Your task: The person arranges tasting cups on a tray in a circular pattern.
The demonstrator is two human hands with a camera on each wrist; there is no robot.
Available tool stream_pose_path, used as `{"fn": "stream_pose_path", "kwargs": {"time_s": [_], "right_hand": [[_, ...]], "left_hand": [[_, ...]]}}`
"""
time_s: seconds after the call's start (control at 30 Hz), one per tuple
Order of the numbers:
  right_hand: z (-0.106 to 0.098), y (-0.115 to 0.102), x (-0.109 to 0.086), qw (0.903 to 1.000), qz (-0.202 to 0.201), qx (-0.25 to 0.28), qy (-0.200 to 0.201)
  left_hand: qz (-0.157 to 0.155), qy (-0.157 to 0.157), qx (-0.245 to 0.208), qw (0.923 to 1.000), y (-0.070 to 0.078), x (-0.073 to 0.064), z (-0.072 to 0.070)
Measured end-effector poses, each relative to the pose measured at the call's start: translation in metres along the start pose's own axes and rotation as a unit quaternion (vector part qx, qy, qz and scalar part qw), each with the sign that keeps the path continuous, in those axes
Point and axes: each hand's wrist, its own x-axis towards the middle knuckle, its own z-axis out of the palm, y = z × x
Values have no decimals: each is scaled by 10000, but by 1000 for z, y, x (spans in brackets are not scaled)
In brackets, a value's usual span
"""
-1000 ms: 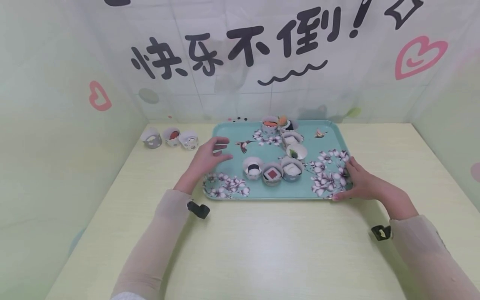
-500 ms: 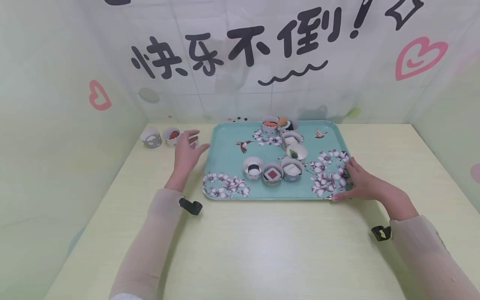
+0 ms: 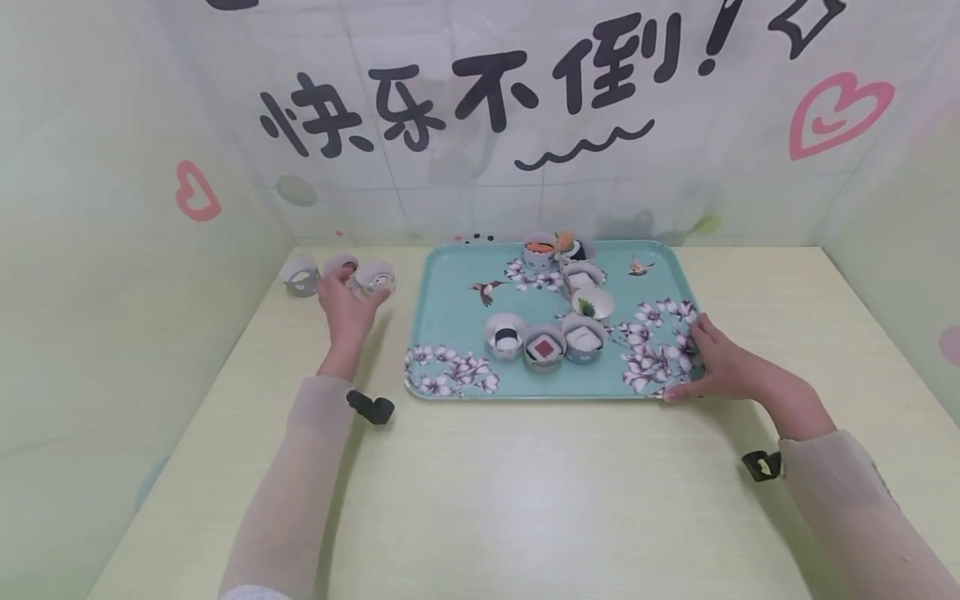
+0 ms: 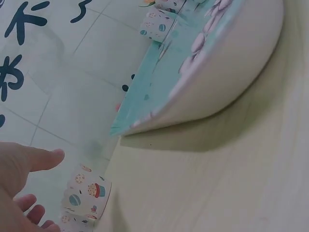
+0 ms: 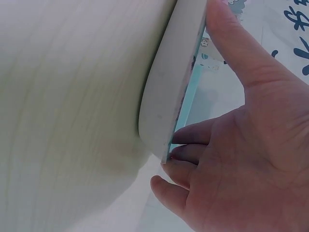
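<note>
At the back left of the table, my left hand (image 3: 347,312) is over a group of three paper cups, its thumb and fingers spread apart. Its fingers partly hide the middle cup (image 3: 340,263), and the thumb is by the right-hand cup (image 3: 375,275). A printed paper cup (image 4: 87,191) shows past the fingers in the left wrist view; contact cannot be made out. My right hand (image 3: 723,364) holds the near right corner of a turquoise flowered tray (image 3: 450,308). In the right wrist view the fingers (image 5: 193,133) curl over its rim.
Several paper cups with sushi-like pieces stand on the tray, among them one with a red square (image 3: 544,347) and one with an orange topping (image 3: 539,249). A grey cup (image 3: 302,276) stands at far left. Walls enclose the table's back and sides.
My left hand has moved left from above the tray's left side to the paper cups on the table. The right hand stays at the tray corner, and the tray has not moved.
</note>
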Motion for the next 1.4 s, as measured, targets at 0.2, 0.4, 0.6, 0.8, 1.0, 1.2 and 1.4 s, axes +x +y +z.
{"fn": "stream_pose_path", "kwargs": {"time_s": [0.2,0.4,0.6,0.8,1.0,1.2,1.4], "right_hand": [[0,-1,0,10000,61,-34,-22],[-1,-2,0,10000,5,-94,12],[-1,0,2,9999,27,-107,-5],[0,3,3,10000,4,-98,-2],[0,1,2,10000,12,-55,-18],[1,-2,1,10000,-7,-73,-15],[0,-1,0,10000,56,-40,-29]], "left_hand": [[-541,-223,-257,9980,-5,6,1],[-846,-514,-439,9941,-10,14,4],[-813,-752,-430,9929,-10,18,6],[-818,-901,-387,9918,-5,19,9],[-750,-1128,-161,9906,-3,21,11],[-653,-1140,70,9913,-3,22,12],[-596,-1203,174,9908,2,21,15]]}}
